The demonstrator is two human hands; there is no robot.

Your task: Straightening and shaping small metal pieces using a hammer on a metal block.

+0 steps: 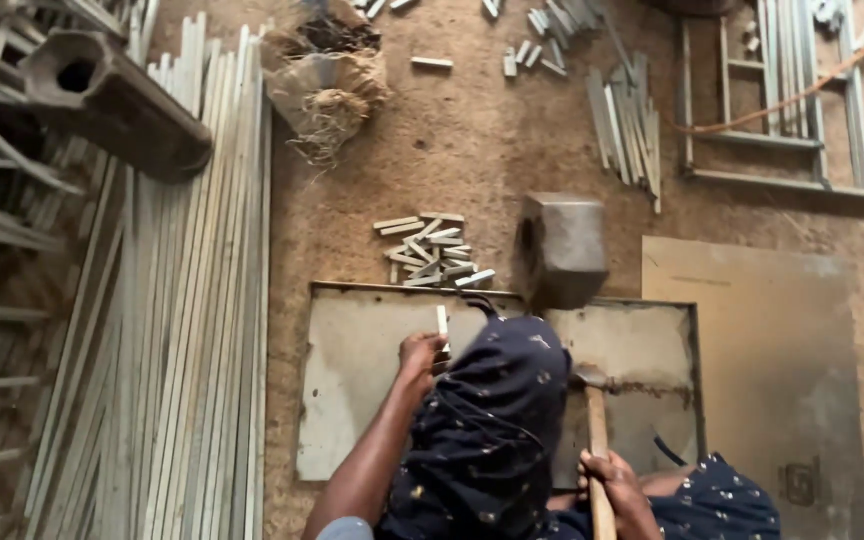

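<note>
1. Your left hand (420,352) pinches a short pale strip piece (442,322) and stands it upright on the flat metal plate (352,400) lying on the dirt floor (472,150); the left grip is clenched on that piece.
2. Your right hand (612,478) is wrapped around the wooden handle of a hammer (592,385), grip closed on it. The hammer head sits low over the plate, just right of a dark patterned cloth (492,420) that hides part of the view.
3. Done so far, by my reading: a small pile of cut short pieces (432,250) lies just beyond the plate's far edge, and more short pieces (537,45) are scattered at the far side of the floor.
4. Left to do, as a judgement: the long pale strips (192,300) stacked along the left are many and uncut, so most of the stock looks untouched.
5. A heavy metal block (564,245) stands at the plate's far edge, near the pile.
6. Far right, ladder-like frames (782,110) and an orange cord (802,90) rest on the floor.
</note>
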